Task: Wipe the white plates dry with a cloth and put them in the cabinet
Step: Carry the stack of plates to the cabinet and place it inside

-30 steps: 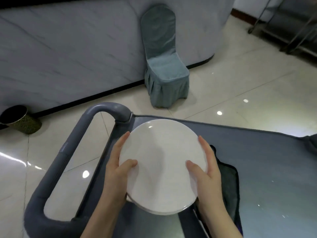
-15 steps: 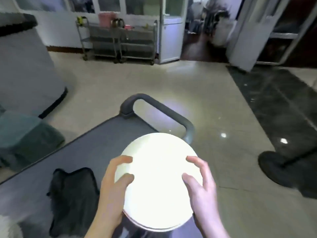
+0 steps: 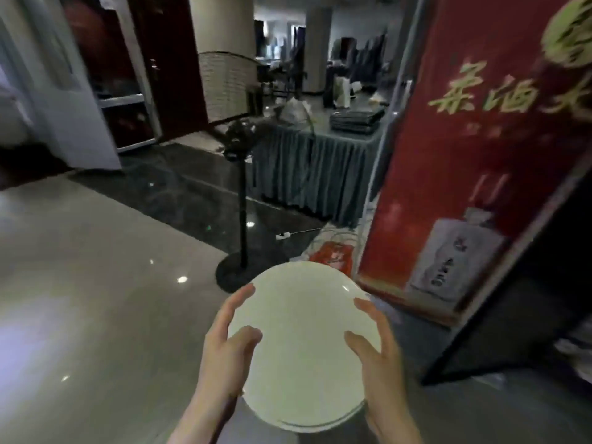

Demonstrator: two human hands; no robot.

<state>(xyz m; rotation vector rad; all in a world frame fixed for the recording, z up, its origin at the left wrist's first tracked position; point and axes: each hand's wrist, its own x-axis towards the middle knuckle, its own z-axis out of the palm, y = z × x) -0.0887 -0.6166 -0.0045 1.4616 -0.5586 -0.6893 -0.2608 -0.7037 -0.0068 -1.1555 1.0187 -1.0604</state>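
I hold a stack of white plates (image 3: 304, 344) in front of me, above the floor, low in the middle of the head view. My left hand (image 3: 227, 347) grips the stack's left rim, thumb lying on the top plate. My right hand (image 3: 374, 347) grips the right rim the same way. Only the top plate's face shows; a second rim peeks out beneath at the near edge. No cloth and no cabinet can be made out.
A standing fan (image 3: 238, 200) on a round black base is just beyond the plates. A red banner stand (image 3: 464, 161) leans at the right. Behind are a skirted table (image 3: 307, 168) with stacked items and a dark wooden door (image 3: 166, 59). Glossy tiled floor stretches left.
I have turned away from the grey cart; it and the dark cloth have left the view. The plates stay gripped by both hands, now carried over open floor toward the fan and red banner.
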